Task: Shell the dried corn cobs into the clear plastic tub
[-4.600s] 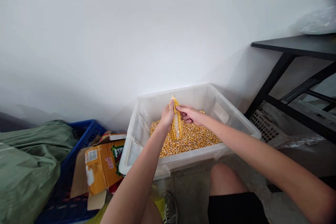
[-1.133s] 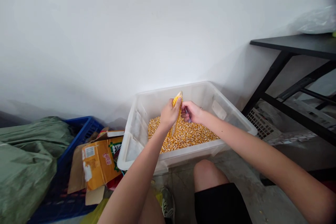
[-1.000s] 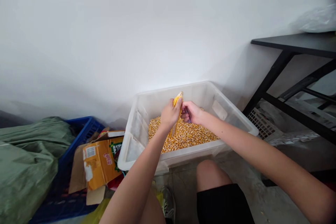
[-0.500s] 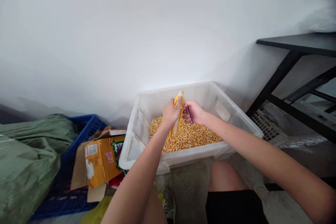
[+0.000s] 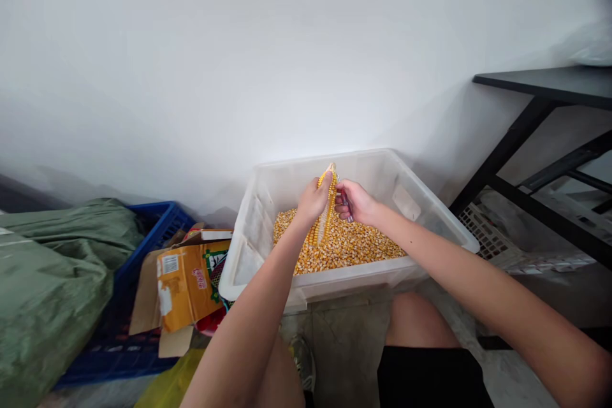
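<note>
My left hand (image 5: 313,199) is wrapped round a yellow corn cob (image 5: 327,220), which stands tilted with its pale tip upward. A strip along the cob is bare of kernels. Right beside it, my right hand (image 5: 356,202) is closed on a thin, shiny metal tool (image 5: 349,209); the fingers cover most of it, so its exact kind does not show. Both hands are over a white translucent plastic bin (image 5: 265,172). Loose corn kernels (image 5: 351,245) cover the bin's bottom below them.
To the left are a blue crate (image 5: 157,223), a green tarp-like sheet (image 5: 57,268) and a torn orange cardboard box (image 5: 186,284). A black-framed table (image 5: 549,86) stands at the right, with a pale crate (image 5: 488,229) beneath. A white wall (image 5: 306,44) rises behind the bin.
My right hand has moved slightly up along the cob, and more of the metal tool shows. My left hand keeps its hold on the cob. The view has shifted a little.
</note>
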A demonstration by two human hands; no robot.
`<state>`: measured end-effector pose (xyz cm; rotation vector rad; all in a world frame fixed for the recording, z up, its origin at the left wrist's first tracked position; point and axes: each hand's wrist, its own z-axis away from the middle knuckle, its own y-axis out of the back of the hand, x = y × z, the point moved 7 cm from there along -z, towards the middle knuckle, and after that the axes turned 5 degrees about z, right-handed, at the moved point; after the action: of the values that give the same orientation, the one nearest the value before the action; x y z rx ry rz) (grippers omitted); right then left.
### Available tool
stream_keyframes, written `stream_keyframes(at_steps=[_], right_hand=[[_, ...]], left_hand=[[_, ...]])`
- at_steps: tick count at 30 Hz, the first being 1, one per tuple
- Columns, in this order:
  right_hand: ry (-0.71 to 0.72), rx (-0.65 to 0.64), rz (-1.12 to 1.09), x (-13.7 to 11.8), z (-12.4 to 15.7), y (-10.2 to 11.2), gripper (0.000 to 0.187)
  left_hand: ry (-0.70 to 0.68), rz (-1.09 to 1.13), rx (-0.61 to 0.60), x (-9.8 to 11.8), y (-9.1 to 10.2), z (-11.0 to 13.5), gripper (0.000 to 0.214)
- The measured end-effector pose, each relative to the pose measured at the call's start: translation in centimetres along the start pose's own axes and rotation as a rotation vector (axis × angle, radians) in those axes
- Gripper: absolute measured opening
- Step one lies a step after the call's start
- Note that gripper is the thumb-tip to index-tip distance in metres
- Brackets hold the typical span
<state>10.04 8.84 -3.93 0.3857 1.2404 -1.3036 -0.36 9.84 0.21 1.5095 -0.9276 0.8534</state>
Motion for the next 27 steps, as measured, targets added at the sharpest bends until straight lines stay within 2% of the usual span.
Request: stream_keyframes(at_steps=[8,16,27], right_hand=[[0.003,-0.018,0.097,-0.2,0.1,0.1,0.025],[-0.101,-0.026,0.035,0.4,0.4,0.1,0.022],[-0.163,-0.044,-0.029,0.3,0.7,0.2,0.023]], left_hand=[[0.007,0.013,-0.017,0.3,-0.1,0.1,0.066],[-0.042,-0.139,0.017,1.1,0.1,1.3,0.062],[-0.047,-0.177,0.055,1.6,-0.2,1.5,0.059]])
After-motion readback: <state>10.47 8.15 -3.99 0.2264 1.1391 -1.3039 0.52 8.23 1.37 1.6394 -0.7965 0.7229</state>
